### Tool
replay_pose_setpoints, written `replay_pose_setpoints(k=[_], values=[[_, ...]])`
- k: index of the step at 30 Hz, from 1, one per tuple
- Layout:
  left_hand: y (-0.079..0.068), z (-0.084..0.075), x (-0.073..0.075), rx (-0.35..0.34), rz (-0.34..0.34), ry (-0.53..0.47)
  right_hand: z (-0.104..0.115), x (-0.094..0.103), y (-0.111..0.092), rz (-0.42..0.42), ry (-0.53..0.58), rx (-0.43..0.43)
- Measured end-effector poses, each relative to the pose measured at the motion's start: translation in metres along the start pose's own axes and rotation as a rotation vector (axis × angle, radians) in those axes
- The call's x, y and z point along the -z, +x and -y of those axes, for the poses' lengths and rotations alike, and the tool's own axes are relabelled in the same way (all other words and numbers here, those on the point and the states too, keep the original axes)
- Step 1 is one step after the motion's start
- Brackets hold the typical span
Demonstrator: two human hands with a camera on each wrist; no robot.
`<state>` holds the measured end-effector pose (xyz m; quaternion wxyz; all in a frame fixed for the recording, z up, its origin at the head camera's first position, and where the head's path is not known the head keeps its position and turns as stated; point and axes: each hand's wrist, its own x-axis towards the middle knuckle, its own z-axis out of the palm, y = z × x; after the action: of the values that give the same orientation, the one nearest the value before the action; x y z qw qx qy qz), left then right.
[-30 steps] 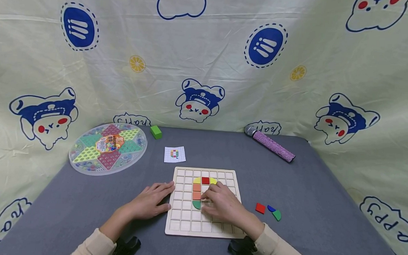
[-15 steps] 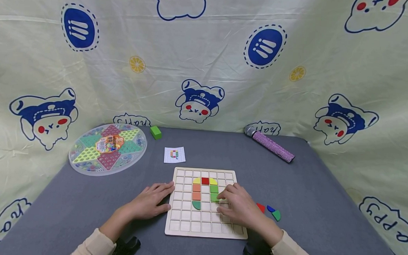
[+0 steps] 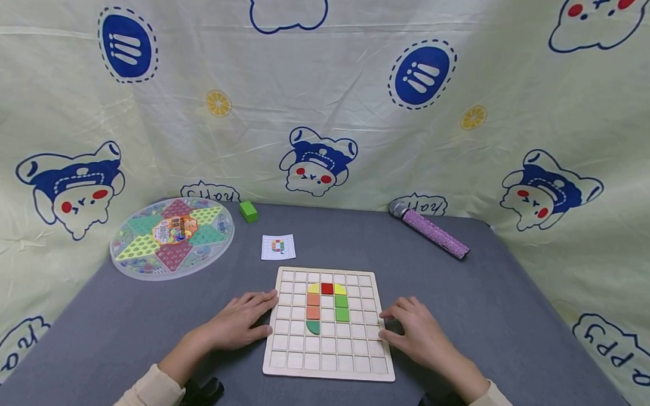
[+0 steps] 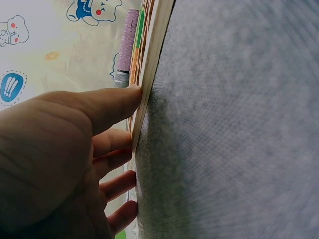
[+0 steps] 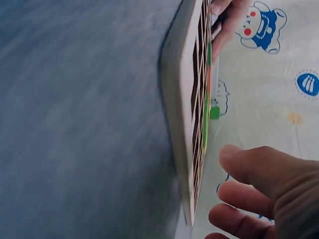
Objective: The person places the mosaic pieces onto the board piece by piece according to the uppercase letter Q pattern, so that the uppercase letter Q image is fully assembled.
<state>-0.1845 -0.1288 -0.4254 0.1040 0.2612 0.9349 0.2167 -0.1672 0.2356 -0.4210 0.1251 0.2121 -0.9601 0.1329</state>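
A wooden grid board [image 3: 292,360] lies on the table. Set in its cells are a red square [image 3: 327,288], two yellow quarter-rounds [image 3: 340,289], two orange squares [image 3: 313,312], two light green squares [image 3: 342,315] and a dark green quarter-round [image 3: 313,327]. My left hand [image 3: 241,321] rests against the board's left edge, its thumb and fingertips touching the rim in the left wrist view. Over the right edge hovers my right hand [image 3: 419,332]; in the right wrist view its thumb [image 5: 249,162] and fingers are spread with nothing between them.
Behind the board lies a small card [image 3: 278,247] with a coloured pattern. A round Chinese checkers set [image 3: 173,236] stands at the back left beside a green block [image 3: 248,211]. A glittery purple microphone [image 3: 434,232] lies back right on the grey tablecloth [image 3: 503,329].
My right hand has moved rightward off the coloured pieces to the board's right edge, uncovering the light green squares. It now hides the loose red, blue and green pieces. My left hand stays put.
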Motion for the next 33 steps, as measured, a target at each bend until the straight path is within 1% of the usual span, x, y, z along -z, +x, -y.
replay_pose_setpoints(k=[3,8,12,20,27,33], values=[[0.000,0.000,0.000,-0.002,-0.002,0.001,-0.008,0.002,-0.005,-0.015,-0.004,-0.009],[0.000,0.000,-0.001,-0.003,-0.001,0.002,-0.021,0.005,-0.014,-0.056,-0.028,0.009],[0.000,0.001,-0.001,-0.014,-0.006,0.003,-0.028,0.006,-0.018,-0.065,-0.035,-0.004],[0.000,0.000,-0.001,-0.012,-0.003,0.004,-0.038,0.009,-0.025,-0.055,-0.046,-0.033],[-0.001,-0.001,-0.001,-0.015,-0.009,0.004,-0.045,0.012,-0.027,0.001,-0.073,-0.097],[-0.002,-0.002,0.001,-0.023,-0.007,0.008,-0.050,0.012,-0.029,0.009,-0.076,-0.113]])
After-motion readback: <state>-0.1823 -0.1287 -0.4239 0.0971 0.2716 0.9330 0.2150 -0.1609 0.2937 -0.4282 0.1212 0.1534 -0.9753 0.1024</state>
